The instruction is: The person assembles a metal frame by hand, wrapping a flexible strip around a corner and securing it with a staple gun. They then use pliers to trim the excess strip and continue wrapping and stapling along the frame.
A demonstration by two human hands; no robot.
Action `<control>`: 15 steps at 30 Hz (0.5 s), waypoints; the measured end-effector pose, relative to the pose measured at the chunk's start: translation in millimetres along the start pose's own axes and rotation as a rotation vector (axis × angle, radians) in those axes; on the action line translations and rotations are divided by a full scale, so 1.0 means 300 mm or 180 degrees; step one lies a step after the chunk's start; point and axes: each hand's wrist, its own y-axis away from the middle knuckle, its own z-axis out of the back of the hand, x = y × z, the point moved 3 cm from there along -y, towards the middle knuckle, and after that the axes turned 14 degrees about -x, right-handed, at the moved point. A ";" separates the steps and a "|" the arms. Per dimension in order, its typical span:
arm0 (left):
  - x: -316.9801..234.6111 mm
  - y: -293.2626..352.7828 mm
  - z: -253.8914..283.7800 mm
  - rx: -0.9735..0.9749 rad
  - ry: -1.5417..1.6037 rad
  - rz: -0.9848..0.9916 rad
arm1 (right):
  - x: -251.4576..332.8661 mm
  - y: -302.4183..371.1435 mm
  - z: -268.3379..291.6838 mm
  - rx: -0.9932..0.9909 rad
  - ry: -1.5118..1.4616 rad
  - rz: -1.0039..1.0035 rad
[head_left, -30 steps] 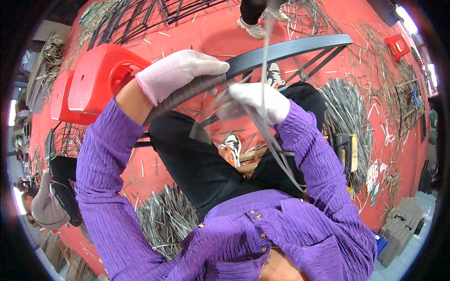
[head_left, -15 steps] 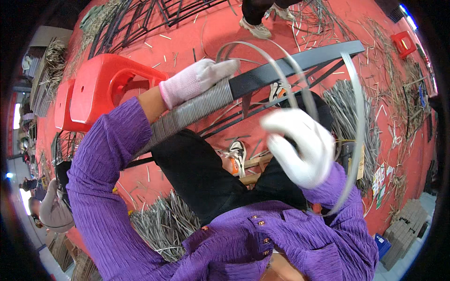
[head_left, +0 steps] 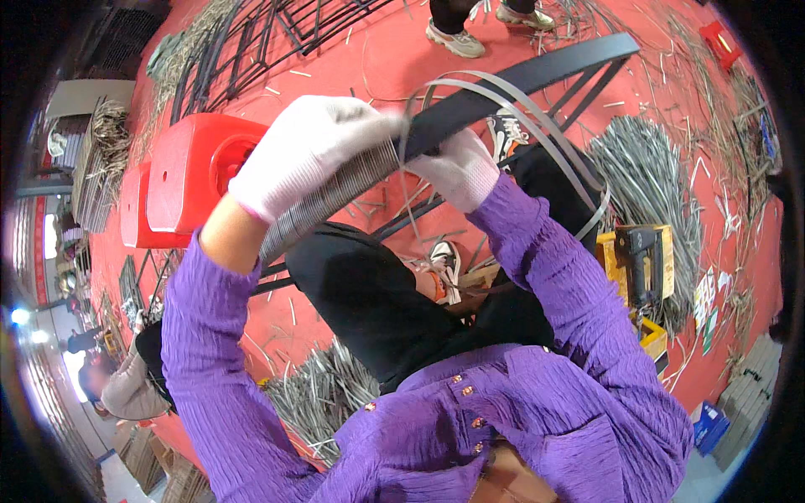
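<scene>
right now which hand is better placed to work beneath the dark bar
Likely the right hand: it meets the dark bar from below, while the left hand lies over the wrapped section.

Two gloved hands (head_left: 314, 155) — one curved black beam (head_left: 570, 62); two nearby grey strip bundles (head_left: 647, 189); red stools (head_left: 189, 172), probably three (one distant).

"What's underfoot?"
"Red floor (head_left: 381, 50), giving way to pale flooring (head_left: 700, 478) at lower right."
"Furniture?"
"Red plastic stools (head_left: 189, 180), left."
"Light?"
"Two bright lights (head_left: 20, 316) near the left rim."
</scene>
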 end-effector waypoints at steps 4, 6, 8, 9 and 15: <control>-0.074 0.036 -0.012 -0.0284 -0.0484 -0.2511 | 0.083 0.084 0.052 -0.0816 0.1019 0.0719; 0.005 -0.011 -0.051 0.0954 0.1486 0.0220 | 0.104 0.159 0.069 -0.1258 0.1736 0.0415; 0.026 -0.023 -0.057 0.1201 0.1937 0.0898 | 0.116 0.194 0.041 -0.0782 0.1202 0.0239; 0.020 -0.019 -0.054 0.1249 0.1967 0.0892 | 0.105 0.207 0.024 -0.0422 0.1103 -0.0339; -0.121 0.074 -0.053 -0.0019 -0.1304 -0.1059 | 0.200 0.247 0.097 -0.0088 -0.0524 -0.0423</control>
